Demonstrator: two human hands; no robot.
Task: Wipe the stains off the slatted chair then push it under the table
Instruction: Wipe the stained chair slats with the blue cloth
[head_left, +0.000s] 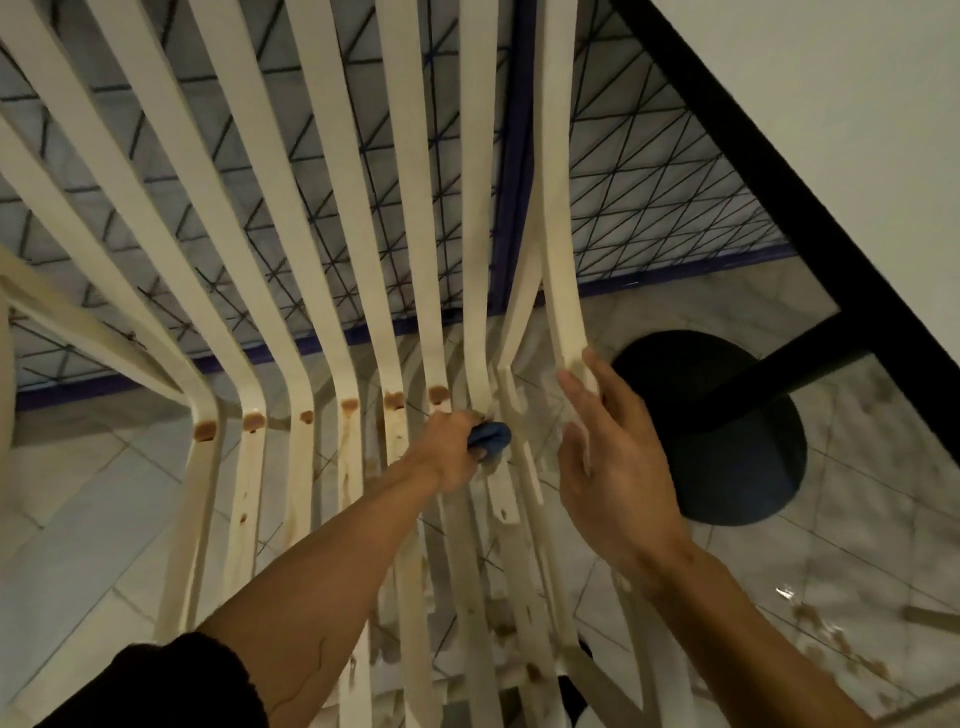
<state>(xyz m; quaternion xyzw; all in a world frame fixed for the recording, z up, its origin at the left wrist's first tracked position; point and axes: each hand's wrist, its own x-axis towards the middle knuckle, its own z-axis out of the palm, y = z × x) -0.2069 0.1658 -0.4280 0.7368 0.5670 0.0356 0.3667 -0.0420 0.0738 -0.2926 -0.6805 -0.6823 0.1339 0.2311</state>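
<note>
The cream slatted chair (291, 218) fills the view, its slats bending where back meets seat. Brown stains (205, 430) mark the bend of several slats, with streaks running down the seat slats. My left hand (452, 449) grips a bunched blue cloth (491, 435) and presses it against a slat at the bend, to the right of the stained ones. My right hand (605, 447) rests with straight fingers on the rightmost slat, holding it from the side.
The white table top (831, 130) with its black edge crosses the upper right. Its black pole runs down to a round black base (727, 431) on the tiled floor, right of the chair. A patterned rug with a purple border lies behind the slats.
</note>
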